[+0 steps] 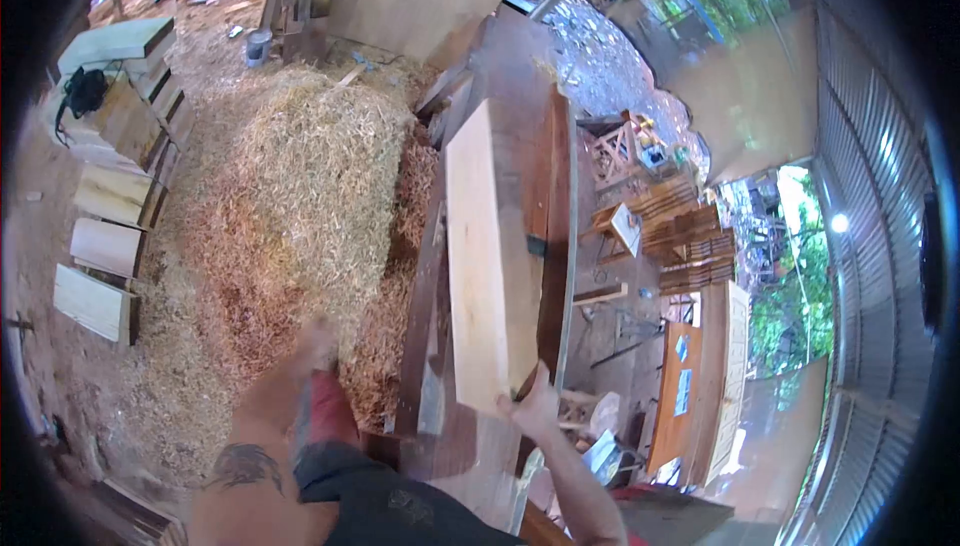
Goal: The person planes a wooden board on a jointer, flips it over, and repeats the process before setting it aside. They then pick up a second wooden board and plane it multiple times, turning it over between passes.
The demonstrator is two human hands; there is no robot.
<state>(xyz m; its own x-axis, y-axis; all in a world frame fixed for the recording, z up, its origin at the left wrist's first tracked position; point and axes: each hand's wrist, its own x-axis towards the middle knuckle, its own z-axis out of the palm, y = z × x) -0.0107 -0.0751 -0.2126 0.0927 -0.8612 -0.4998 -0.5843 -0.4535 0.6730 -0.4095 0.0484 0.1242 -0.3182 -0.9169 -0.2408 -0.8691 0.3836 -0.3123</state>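
Note:
A long, thick pale wooden board (480, 266) rests lengthwise on a dark workbench (520, 66). At its near end my right hand (535, 404) grips the corner, with the fingers wrapped round the edge. My left hand (318, 341) is out over the shavings pile (310, 176), left of the bench and apart from the board; it is blurred, and its fingers cannot be made out.
Several cut wood blocks (98, 301) lie on the ground at the left. A grey bucket (258, 48) stands beyond the shavings. Wooden furniture pieces (690, 236) and an orange-brown panel (675, 396) are right of the bench, near a corrugated metal wall (880, 196).

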